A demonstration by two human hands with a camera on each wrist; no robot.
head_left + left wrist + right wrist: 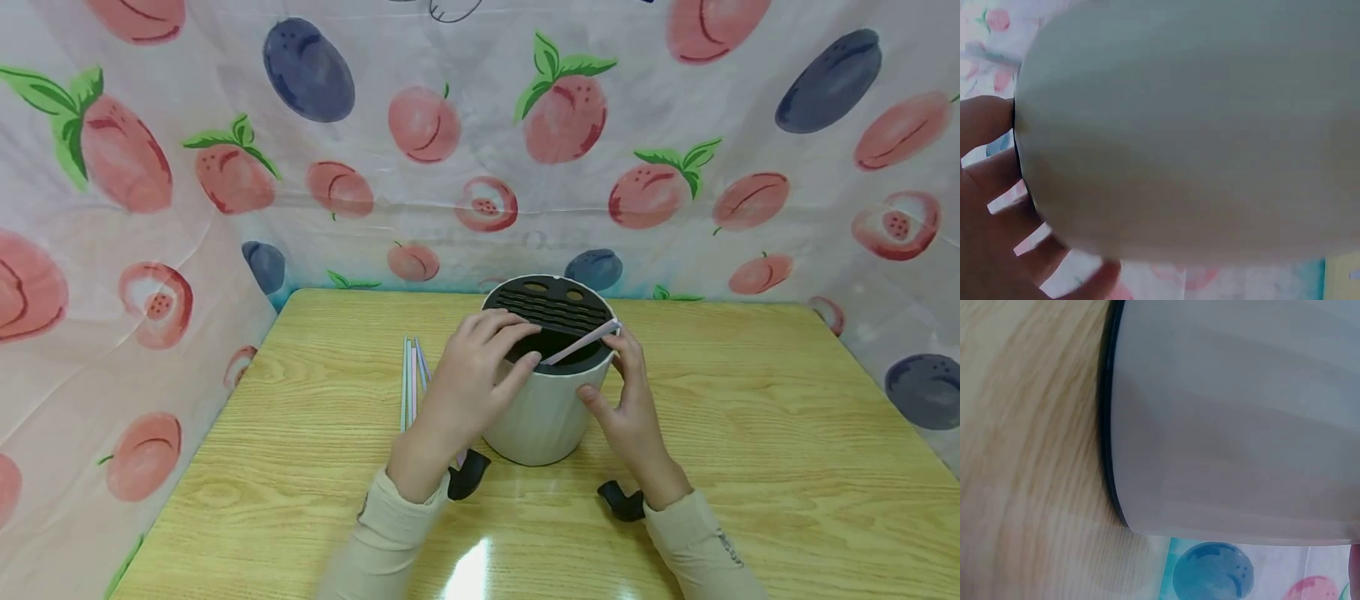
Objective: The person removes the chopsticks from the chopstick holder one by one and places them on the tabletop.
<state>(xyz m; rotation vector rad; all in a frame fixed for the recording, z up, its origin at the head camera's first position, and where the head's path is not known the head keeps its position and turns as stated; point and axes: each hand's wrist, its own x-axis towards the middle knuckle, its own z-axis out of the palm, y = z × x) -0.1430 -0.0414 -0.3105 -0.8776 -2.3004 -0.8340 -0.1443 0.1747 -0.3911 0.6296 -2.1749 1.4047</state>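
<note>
A white ribbed utensil holder point(540, 425) with a black slotted top point(551, 308) stands on the wooden table. From its open front section a pale pink stick point(573, 346), like a chopstick, leans out over the right rim. My left hand point(472, 367) is at the left of the rim, thumb and fingers apart and pointing over the opening. In the left wrist view, its fingers point(994, 175) spread along the rim. My right hand point(630, 400) holds the holder's right side, thumb on the front wall and fingertips up by the stick's end.
Several pastel chopsticks point(411, 379) lie on the table left of the holder, partly hidden behind my left arm. A fruit-printed cloth point(480, 142) hangs behind the table and along its sides. Black wrist mounts point(468, 475) sit under both wrists.
</note>
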